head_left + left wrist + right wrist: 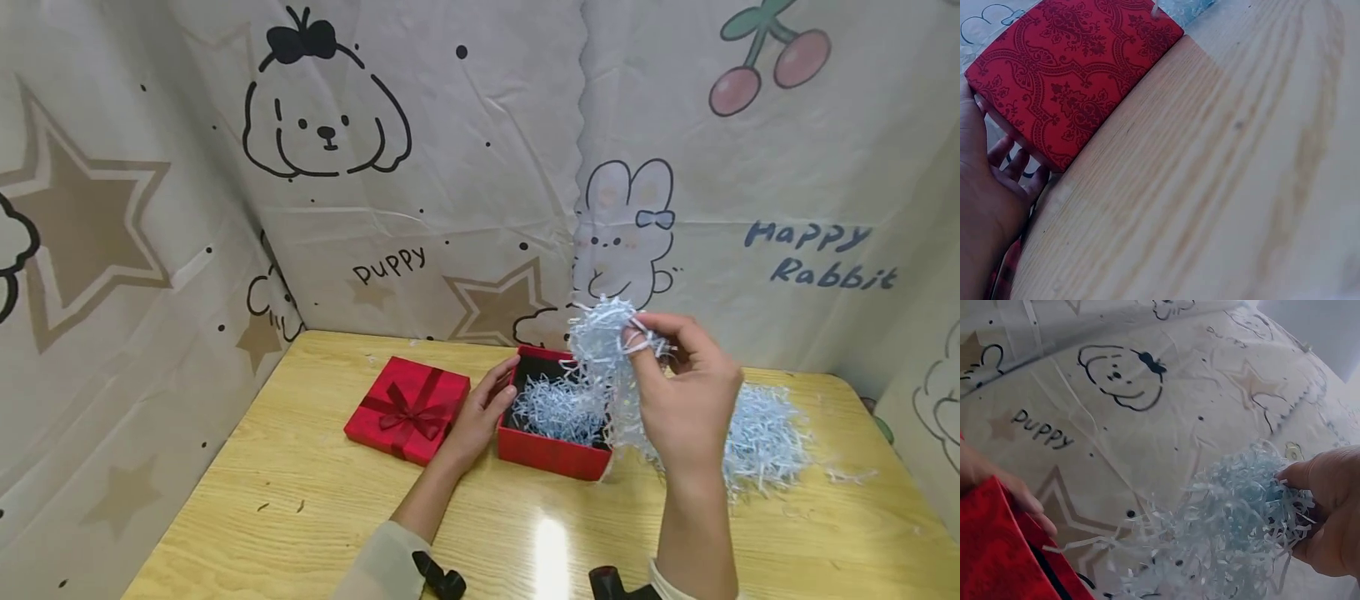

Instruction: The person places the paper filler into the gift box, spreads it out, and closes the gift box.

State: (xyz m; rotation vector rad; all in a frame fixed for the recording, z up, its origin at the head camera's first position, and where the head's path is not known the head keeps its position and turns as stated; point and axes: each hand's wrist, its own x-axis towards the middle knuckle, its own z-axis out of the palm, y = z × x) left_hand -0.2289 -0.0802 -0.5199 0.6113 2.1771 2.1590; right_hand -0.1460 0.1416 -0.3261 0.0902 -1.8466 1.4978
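Note:
In the head view my right hand (686, 392) is raised over the right side of a red gift box (551, 454). Thumb and fingers pinch a loose clump of pale blue shredded paper (600, 333), whose strands trail down toward the box. The same clump (1235, 519) fills the middle of the right wrist view. My left hand (477, 415) rests against the box's left wall, fingers lying along it. In the left wrist view the fingers of that hand (997, 187) touch the patterned red side (1079, 81). More shredded paper (558, 408) lies inside the dark-lined box.
A red lid (405, 408) with a ribbon bow lies left of the box, beside my left forearm. On the right, a large heap of shredded paper (765, 437) spreads over the wooden table (300, 533). A printed curtain (480, 167) hangs behind the table.

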